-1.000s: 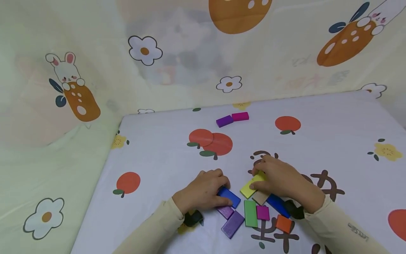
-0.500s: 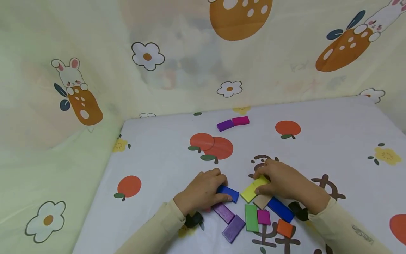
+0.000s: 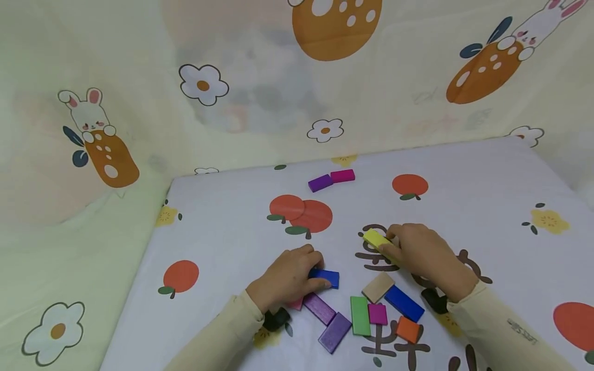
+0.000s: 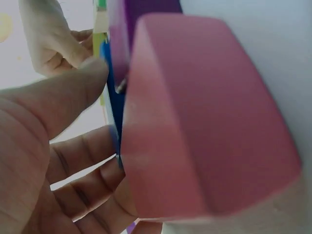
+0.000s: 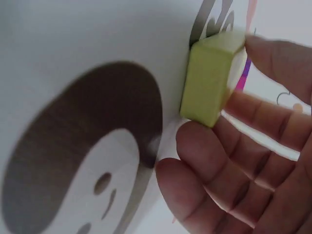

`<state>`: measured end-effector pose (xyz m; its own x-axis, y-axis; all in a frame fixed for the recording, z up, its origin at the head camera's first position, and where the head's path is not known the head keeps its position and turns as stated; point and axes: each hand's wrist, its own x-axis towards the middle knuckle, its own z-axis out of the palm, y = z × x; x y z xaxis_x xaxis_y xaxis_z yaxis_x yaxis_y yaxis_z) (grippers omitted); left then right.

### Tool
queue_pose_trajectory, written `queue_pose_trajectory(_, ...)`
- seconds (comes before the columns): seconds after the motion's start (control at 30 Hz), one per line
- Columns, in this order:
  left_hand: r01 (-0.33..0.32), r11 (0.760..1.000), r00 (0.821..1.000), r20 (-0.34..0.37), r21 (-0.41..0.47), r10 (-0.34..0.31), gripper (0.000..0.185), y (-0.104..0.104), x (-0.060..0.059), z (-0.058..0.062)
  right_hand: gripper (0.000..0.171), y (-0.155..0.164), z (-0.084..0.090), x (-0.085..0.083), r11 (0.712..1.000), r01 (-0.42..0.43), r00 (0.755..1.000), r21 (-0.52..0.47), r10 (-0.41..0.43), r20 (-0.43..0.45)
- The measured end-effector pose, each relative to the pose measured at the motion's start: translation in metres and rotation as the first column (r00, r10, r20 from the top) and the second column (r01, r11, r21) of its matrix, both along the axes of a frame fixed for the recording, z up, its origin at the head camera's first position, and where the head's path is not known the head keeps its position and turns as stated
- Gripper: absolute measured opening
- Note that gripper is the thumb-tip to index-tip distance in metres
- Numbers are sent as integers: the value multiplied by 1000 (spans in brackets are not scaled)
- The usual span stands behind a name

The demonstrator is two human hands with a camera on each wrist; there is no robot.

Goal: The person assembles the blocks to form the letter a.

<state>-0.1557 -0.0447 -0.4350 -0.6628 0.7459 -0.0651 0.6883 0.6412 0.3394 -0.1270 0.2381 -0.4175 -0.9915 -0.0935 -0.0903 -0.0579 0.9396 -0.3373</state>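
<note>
From the head view, the left hand (image 3: 286, 277) rests on the printed sheet (image 3: 223, 242) covering the bench, its fingers curled round one end of a blue block (image 3: 327, 277) that lies flat just beside them. A pink block (image 3: 295, 304) peeks out from under the heel of that hand. The right hand (image 3: 419, 253) is further back and to the right, pinching a yellow block (image 3: 377, 239) between thumb and fingers; the block is tilted, and whether it touches the sheet cannot be told here. In front of the hands lies a loose cluster: two purple blocks (image 3: 320, 308) end to end, a green block (image 3: 359, 315), a small magenta block (image 3: 378, 314), a tan block (image 3: 378, 286), a second blue block (image 3: 403, 303) and an orange block (image 3: 408, 329). Well apart, near the far edge, a violet block (image 3: 320, 182) and a crimson block (image 3: 342, 175) lie touching.

In the left wrist view the pink block (image 4: 204, 126) fills most of the picture, very close and blurred. The thumb and fingers (image 4: 53, 102) curl toward a blue block (image 4: 113, 102) seen edge-on beside it.

In the right wrist view the yellow block (image 5: 210, 80) is clamped between the fingertips (image 5: 273, 58), with its lower end touching the sheet (image 5: 73, 73) beside a dark brown printed shape.
</note>
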Motion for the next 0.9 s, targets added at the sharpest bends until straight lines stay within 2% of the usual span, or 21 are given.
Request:
queue_pose_trajectory(0.13, -14, 1000, 1000, 24, 23, 13, 33, -3, -1, -1, 49, 2, -1, -4, 999, 47, 998, 8, -47, 34)
queue_pose_trajectory(0.27, -5, 999, 999, 51, 44, 3, 36, -6, -2, -1, 60, 6, -3, -5, 999, 37, 995, -27, -34, 93)
queue_pose_trajectory(0.33, 10, 999, 998, 58, 50, -13, 36, -6, -3, 0, 61, 8, -4, -6, 998, 36, 995, -45, -31, 94)
queue_pose_trajectory(0.47, 17, 998, 998, 52, 57, -20, 34, -7, -6, 0, 60, 4, -7, -16, 997, 50, 997, -54, -47, 57)
queue_pose_trajectory(0.57, -12, 998, 999, 52, 67, 8, 34, -9, -6, 0, 62, 1, -7, -27, 995, 66, 997, -70, -63, 40)
queue_pose_trajectory(0.7, -52, 995, 997, 61, 85, 46, 34, -11, -7, -3, 70, 1, -6, -37, 989, 78, 995, -125, -69, 77)
queue_pose_trajectory(0.9, -31, 995, 999, 37, 97, 27, 33, -12, -11, -5, 78, 8, -4, -43, 981, 73, 990, -180, -49, 134)
